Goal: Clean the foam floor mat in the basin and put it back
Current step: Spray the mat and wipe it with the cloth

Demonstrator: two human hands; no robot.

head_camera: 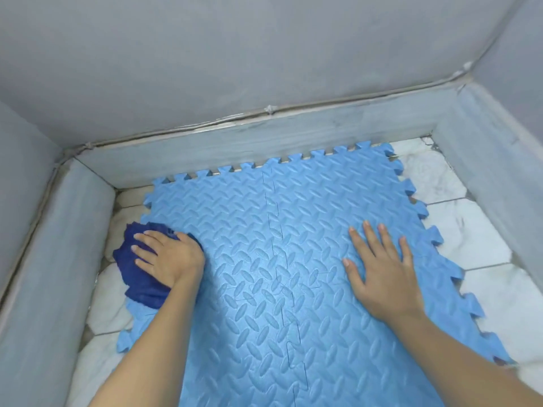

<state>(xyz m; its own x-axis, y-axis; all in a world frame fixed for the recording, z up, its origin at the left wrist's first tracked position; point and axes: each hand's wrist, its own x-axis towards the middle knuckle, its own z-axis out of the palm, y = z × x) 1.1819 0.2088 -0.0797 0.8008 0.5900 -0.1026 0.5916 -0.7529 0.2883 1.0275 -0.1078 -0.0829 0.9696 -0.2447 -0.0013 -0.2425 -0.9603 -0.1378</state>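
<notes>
A light blue foam floor mat [264, 230] with a raised oval pattern and jigsaw edges lies flat on the white tiled floor of the basin. It is made of interlocked pieces with a seam running down the middle. My left hand [167, 257] presses a dark blue cloth [138, 277] onto the mat's left edge, fingers spread over it. My right hand [382, 265] lies flat on the right half of the mat with straight, spread fingers.
A low grey curb [264, 133] encloses the basin at the back, left and right, with grey walls above it. White marble-look tiles [470, 239] show to the right of the mat and in a narrow strip on the left.
</notes>
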